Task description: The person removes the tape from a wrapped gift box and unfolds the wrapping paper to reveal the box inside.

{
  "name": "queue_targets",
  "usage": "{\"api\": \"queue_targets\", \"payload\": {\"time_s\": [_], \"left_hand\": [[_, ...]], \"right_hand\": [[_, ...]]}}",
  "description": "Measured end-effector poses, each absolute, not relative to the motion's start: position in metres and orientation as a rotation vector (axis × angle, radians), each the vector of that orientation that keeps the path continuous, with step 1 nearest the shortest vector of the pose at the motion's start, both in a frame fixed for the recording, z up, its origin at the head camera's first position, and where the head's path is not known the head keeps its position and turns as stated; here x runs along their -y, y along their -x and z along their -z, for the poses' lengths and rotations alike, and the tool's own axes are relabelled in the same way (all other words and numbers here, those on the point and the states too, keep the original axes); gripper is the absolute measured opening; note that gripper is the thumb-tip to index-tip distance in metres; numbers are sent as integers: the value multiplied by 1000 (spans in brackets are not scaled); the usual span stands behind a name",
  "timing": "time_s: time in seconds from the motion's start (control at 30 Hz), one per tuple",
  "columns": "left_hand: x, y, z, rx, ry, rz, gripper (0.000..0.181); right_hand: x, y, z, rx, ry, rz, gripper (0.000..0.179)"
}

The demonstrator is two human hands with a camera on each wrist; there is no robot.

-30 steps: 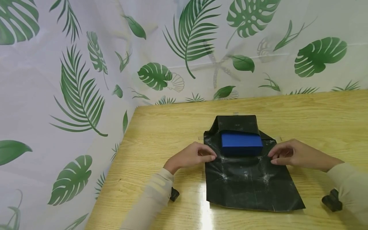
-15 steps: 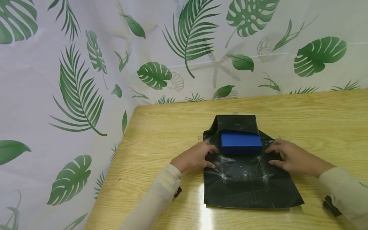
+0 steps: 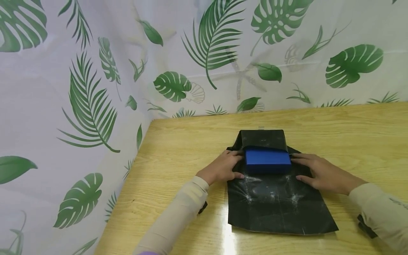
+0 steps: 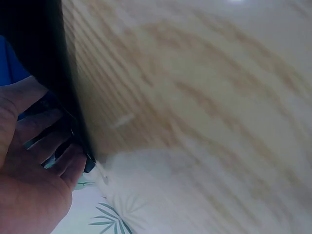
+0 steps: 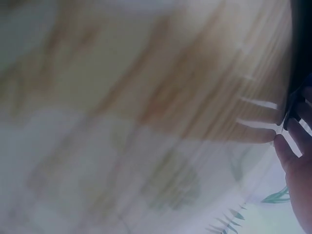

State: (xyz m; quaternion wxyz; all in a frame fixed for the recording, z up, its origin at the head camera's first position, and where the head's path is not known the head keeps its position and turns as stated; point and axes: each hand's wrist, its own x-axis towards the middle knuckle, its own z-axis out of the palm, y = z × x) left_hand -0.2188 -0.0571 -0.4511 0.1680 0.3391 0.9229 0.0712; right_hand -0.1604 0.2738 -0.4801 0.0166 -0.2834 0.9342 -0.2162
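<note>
A blue box [image 3: 267, 157] lies on a creased sheet of black paper [image 3: 271, 209]. The far end of the sheet is folded up and over, covering the back of the box [image 3: 264, 139]. My left hand [image 3: 223, 169] rests on the sheet at the box's left side, fingertips right at the box and thumb spread toward me. On the opposite side my right hand [image 3: 325, 174] reaches to the box's right edge with extended fingers, its thumb lower on the paper. In the left wrist view, the left fingers [image 4: 41, 129] lie along the dark sheet's edge.
Small black pieces lie on the wooden table [image 3: 172, 163], one partly behind the left sleeve [image 3: 183, 209] and another beside the right sleeve [image 3: 379, 209]. Bits of clear tape show near the sheet's far edge. A leaf-patterned cloth [image 3: 127, 63] hangs behind and left.
Both hands have moved inward and away from me along the paper, from its side edges to the box's sides. Their fingers have straightened out of a pinched pose. The box stays put.
</note>
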Motion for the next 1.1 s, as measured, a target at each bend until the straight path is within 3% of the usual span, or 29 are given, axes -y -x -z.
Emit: {"api": "queue_targets", "payload": {"time_s": [0.37, 0.7, 1.1], "left_hand": [[61, 231, 457, -2605, -911, -252, 90], [46, 255, 449, -2569, -906, -102, 117], [47, 264, 450, -2556, -825, -66, 125]], "right_hand": [[-277, 170, 479, -2907, 834, 666, 74], [-271, 207, 465, -2843, 719, 548, 116], [-268, 217, 467, -2902, 721, 378, 126]]}}
